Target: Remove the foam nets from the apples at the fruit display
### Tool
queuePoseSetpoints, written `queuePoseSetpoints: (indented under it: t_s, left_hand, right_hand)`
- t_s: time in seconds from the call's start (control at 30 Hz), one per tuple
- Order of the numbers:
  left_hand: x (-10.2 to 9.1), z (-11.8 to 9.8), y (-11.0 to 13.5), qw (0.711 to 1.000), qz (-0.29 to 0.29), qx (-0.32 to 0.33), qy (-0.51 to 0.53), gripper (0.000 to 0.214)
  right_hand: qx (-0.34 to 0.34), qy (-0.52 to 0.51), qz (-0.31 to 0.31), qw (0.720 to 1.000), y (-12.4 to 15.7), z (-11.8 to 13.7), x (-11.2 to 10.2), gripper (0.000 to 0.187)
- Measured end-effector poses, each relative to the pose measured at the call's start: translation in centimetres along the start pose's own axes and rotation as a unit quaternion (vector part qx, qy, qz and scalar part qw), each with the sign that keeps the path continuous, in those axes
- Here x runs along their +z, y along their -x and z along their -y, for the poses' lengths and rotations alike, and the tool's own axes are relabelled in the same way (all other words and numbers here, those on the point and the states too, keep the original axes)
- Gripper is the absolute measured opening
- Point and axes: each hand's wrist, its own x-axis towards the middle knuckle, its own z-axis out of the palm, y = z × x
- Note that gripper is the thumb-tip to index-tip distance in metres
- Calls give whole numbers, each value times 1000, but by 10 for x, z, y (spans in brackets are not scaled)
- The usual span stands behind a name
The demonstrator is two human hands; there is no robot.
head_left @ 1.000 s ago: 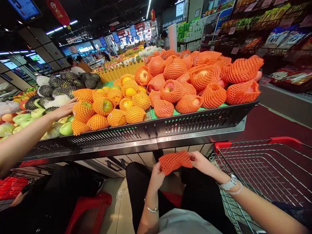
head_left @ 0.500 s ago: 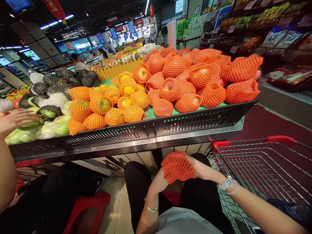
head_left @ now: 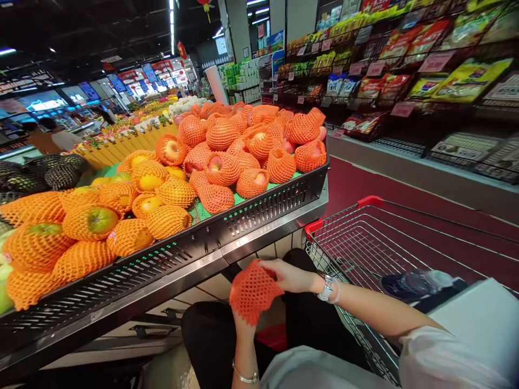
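My left hand (head_left: 242,322) is pushed inside an orange foam net sleeve (head_left: 252,290), so only the heel of the palm and the wrist with a bracelet show below it. My right hand (head_left: 290,275), with a watch on the wrist, pinches the sleeve's upper right edge. Both hands are over my lap, just below the front edge of the fruit stand (head_left: 170,258). On the stand lie netted mangoes (head_left: 95,221) at left and netted apples (head_left: 221,167) at centre.
A wire shopping cart with a red rim (head_left: 367,243) stands at my right, holding a water bottle (head_left: 417,282). Shelves of packaged goods (head_left: 405,81) line the red-floored aisle. Dark-netted fruit (head_left: 57,172) lies at far left; people stand far back.
The view swung right, and the neighbour's reaching arm at left left the picture. The net went from stretched between both hands to pulled over my left hand.
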Motion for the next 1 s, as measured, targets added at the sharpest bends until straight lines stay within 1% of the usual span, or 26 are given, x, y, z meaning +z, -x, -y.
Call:
queuePoseSetpoints:
  t_s: [0.03,0.07,0.1,0.13,0.2,0.23,0.27,0.3,0.33,0.37,0.4,0.43,0.47,0.5,0.53,0.57,0.6,0.63,0.67,0.7,0.73,0.77,0.83,0.9,0.93,1.0]
  left_hand:
    - [-1,-2,-4,1000,-8,15,4,43]
    - [-2,-2,-7,999,-32,32,-1,47]
    - [-3,0,-8,997,-66,48,-16,49]
    - [-5,4,-9,994,-89,58,-38,48]
    - [-7,15,-9,987,-122,66,-80,44]
    - [-7,19,-9,982,-142,76,-97,43]
    - [-6,21,-10,976,-166,93,-109,42]
    - [-5,21,-11,967,-194,114,-117,41]
    - [-5,18,-13,956,-226,137,-123,39]
    - [-5,12,-16,945,-257,158,-129,38]
    - [-6,5,-19,935,-280,171,-136,36]
    - [-9,-3,-23,928,-295,178,-144,34]
    - [-13,-11,-25,922,-307,184,-146,32]
    - [-18,-17,-27,919,-317,192,-134,30]
    - [-23,-22,-27,920,-321,199,-108,28]
    - [-29,-25,-27,922,-322,204,-73,27]
    - [-34,-27,-25,924,-320,204,-37,26]
    - [-38,-27,-23,927,-316,200,-6,26]
    - [-41,-27,-20,931,-310,192,13,27]
    - [-43,-26,-18,934,-305,182,24,28]
    - [-45,-25,-16,936,-305,172,31,30]
    - [-46,-25,-14,937,-306,164,37,31]
    - [-50,-25,-12,937,-308,154,58,30]
    - [-56,-25,-12,934,-311,154,79,27]
    - [-59,-25,-12,932,-317,156,82,24]
    - [-67,-23,-13,925,-340,153,75,21]
  right_hand:
    - [7,-21,-26,999,1,-2,-2,37]
    - [6,-29,-40,999,2,-3,-5,36]
    - [-3,-18,-38,999,2,-2,-6,32]
    - [-18,11,-17,1000,2,-1,-7,24]
    - [-55,92,64,992,1,3,-9,8]
    - [-74,122,103,984,1,7,-9,12]
    - [-93,141,127,977,0,11,-11,17]
    - [-110,151,130,974,-1,15,-14,19]
    - [-124,158,111,973,-1,20,-19,20]
    - [-138,164,70,974,0,25,-26,21]
    - [-151,171,12,974,3,30,-36,21]
    - [-158,181,-63,969,6,36,-49,22]
    - [-165,189,-151,956,10,41,-64,21]
    - [-162,190,-246,936,14,47,-82,19]
    - [-151,185,-340,909,17,53,-101,18]
    - [-143,179,-420,878,18,58,-122,18]
    - [-145,174,-479,848,17,63,-145,17]
    - [-149,183,-523,819,12,68,-168,17]
    - [-141,213,-554,793,4,72,-192,16]
    - [-116,255,-570,772,-7,77,-217,19]
    - [-74,302,-573,758,-21,80,-240,24]
    - [-16,349,-567,745,-36,83,-262,33]
    - [131,405,-543,724,-70,86,-300,58]
    - [243,426,-514,704,-98,87,-326,81]
    - [281,432,-491,702,-109,86,-335,88]
    - [333,453,-430,707,-124,82,-346,96]
